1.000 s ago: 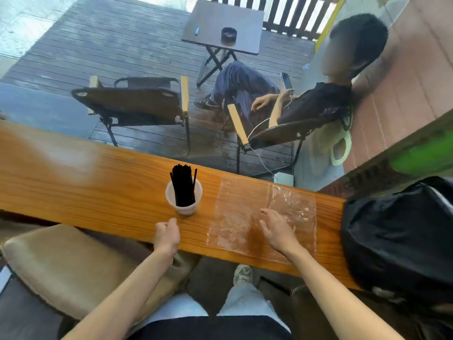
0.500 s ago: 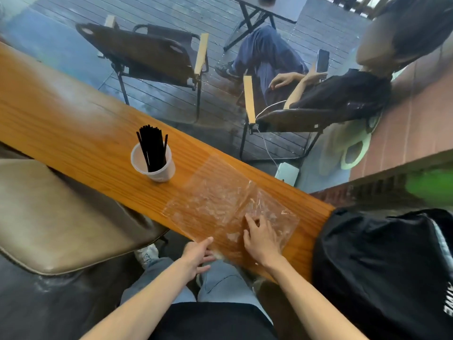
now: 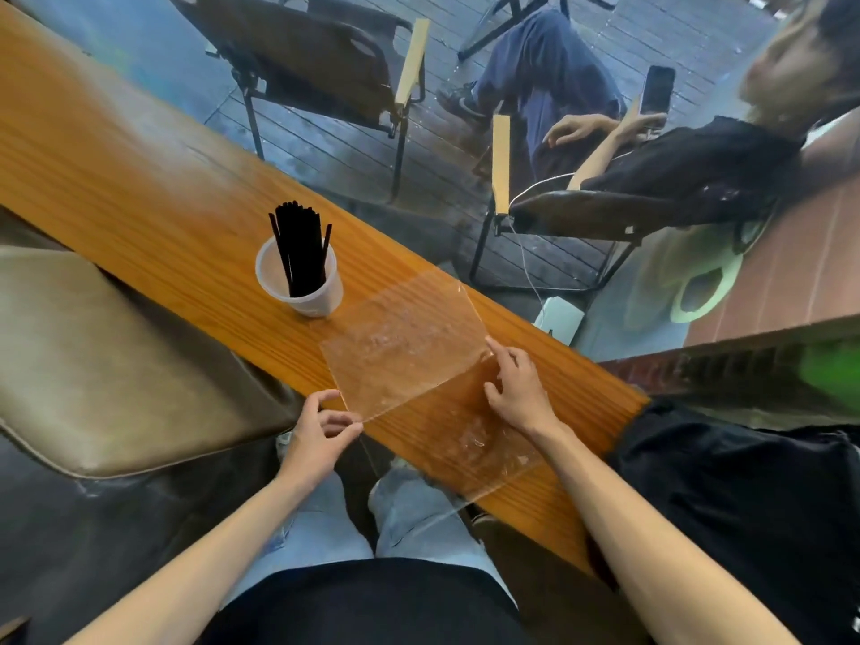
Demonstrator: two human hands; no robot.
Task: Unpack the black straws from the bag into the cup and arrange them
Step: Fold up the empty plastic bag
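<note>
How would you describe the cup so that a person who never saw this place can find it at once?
Look along the long orange wooden counter. Near its middle, just left of the clear plastic bag that lies flat on the wood, stands a small translucent white plastic cup. It is the only upright thing on the counter, and a bundle of black straws sticks out of it.

Bare forearms, black top (image 3: pixel 372 602), light blue jeans (image 3: pixel 419 519), pale shoe (image 3: pixel 395 477).

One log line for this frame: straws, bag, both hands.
straws: upright in cup | bag: empty, being folded on counter | left hand: pinches bag corner | right hand: holds bag edge
</note>
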